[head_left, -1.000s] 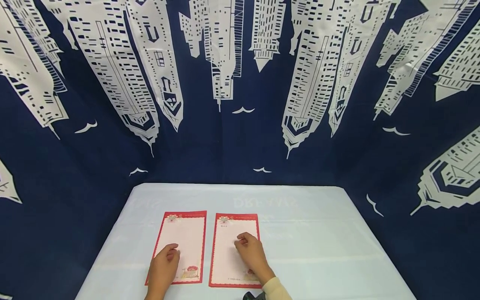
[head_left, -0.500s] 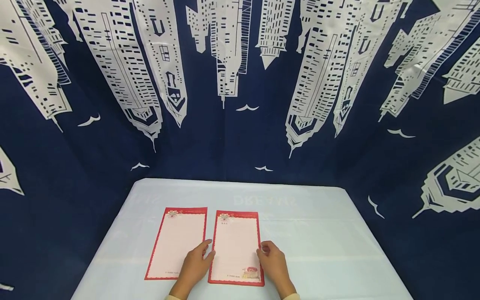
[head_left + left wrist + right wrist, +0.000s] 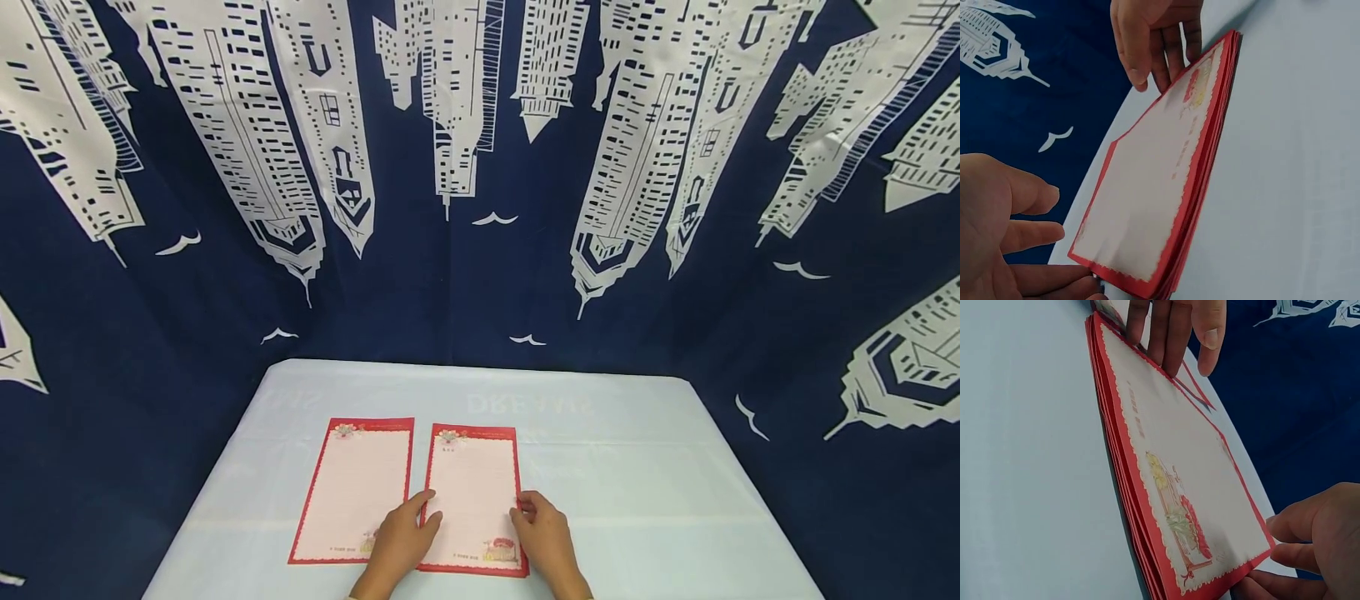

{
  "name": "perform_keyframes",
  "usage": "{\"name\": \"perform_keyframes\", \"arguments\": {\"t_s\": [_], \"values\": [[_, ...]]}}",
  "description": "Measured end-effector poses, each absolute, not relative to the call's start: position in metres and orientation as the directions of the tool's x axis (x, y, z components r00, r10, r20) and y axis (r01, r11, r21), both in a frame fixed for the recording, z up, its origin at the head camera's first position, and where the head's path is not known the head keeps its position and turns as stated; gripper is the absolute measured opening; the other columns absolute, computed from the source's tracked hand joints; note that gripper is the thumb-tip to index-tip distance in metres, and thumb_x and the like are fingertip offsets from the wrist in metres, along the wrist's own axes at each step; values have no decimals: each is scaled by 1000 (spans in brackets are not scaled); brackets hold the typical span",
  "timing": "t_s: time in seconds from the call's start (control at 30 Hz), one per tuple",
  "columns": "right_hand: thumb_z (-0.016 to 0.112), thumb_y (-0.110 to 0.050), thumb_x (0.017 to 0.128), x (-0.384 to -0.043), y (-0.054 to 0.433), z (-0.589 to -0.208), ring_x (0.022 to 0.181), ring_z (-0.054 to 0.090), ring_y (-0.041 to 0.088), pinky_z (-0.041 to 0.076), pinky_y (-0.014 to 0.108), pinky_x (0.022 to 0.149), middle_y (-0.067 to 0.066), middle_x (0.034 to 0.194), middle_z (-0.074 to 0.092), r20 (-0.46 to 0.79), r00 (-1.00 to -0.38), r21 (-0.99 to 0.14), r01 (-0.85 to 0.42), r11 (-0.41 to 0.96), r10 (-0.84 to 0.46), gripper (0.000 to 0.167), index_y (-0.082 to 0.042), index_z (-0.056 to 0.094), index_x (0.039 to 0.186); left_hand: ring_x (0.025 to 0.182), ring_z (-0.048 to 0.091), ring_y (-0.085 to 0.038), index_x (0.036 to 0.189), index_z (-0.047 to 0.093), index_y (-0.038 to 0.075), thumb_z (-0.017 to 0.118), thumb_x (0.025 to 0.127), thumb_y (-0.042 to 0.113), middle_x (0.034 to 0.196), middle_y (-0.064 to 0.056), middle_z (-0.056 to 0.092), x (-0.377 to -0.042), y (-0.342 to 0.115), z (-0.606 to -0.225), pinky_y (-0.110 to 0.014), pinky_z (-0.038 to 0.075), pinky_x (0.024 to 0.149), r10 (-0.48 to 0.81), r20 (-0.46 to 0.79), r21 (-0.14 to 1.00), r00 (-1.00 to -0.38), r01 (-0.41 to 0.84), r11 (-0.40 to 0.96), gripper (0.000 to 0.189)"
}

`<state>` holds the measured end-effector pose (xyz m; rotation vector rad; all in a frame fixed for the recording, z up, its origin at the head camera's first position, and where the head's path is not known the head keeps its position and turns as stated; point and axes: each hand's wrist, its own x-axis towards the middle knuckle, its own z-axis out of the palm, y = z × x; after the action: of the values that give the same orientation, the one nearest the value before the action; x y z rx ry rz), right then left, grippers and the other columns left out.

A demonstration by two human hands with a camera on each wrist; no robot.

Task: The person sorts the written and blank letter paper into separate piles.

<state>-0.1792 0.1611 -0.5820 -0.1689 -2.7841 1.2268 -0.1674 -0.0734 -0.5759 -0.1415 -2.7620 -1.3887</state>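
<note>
A stack of red-bordered letter paper (image 3: 472, 492) lies between my two hands, its several layers showing along the near edge in both wrist views. My left hand (image 3: 401, 537) is at its left long edge, fingers fairly straight, with the lower fingers touching the border in the left wrist view (image 3: 1029, 237). At the opposite edge, my right hand (image 3: 547, 533) touches the stack near the corner with the printed picture; its thumb and fingers look relaxed. Left of the stack lies a second red-bordered sheet (image 3: 360, 483), partly covered by my left hand. Whether it is one sheet or more is unclear.
Both papers lie on a white tabletop (image 3: 622, 475). Behind and beside it hangs dark blue cloth (image 3: 450, 283) printed with white buildings and birds.
Both hands came to the right-hand paper's two long edges, the left hand from over the left sheet, the right from over the stack. Since half a second ago the left moved slightly further right.
</note>
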Motion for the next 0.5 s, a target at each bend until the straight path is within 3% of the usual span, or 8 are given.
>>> {"name": "perform_keyframes", "arguments": {"t_s": [0.1,0.17,0.23,0.33,0.5], "values": [[74,-13,88,-178,161,-582,82,70,19,58,42,75,8,97,74,61,-988,-718,55,694,142,25,0,71,110,112,64,-45,122,69,0,74,90,11,121,-24,69,-165,-73,-577,-58,51,92,61,138,784,-989,147,604,35],[75,-12,87,-177,161,-582,81,71,19,58,42,74,7,96,75,84,-985,-703,48,710,151,24,-2,72,109,103,69,-39,119,71,1,74,87,3,113,-20,71,-163,-72,-579,-52,55,86,53,172,775,-984,168,609,32],[75,-11,86,-177,161,-583,80,71,18,58,40,72,6,95,75,110,-981,-700,38,713,161,23,-3,73,107,91,70,-28,115,72,2,73,85,-4,104,-14,73,-163,-71,-581,-42,57,78,32,200,776,-979,178,605,31],[76,-5,83,-177,163,-584,78,70,17,58,36,69,4,93,74,137,-975,-736,17,676,174,23,-4,73,106,76,61,-13,109,74,4,71,81,-12,90,-5,69,-162,-69,-584,-30,52,67,-19,238,790,-971,182,585,33],[76,4,78,-179,164,-586,78,69,16,57,29,66,3,91,71,128,-971,-813,13,582,201,29,-1,71,107,81,64,-15,104,75,5,72,77,-14,91,-5,71,-163,-66,-586,-28,54,68,-94,272,804,-958,172,569,33]]}}
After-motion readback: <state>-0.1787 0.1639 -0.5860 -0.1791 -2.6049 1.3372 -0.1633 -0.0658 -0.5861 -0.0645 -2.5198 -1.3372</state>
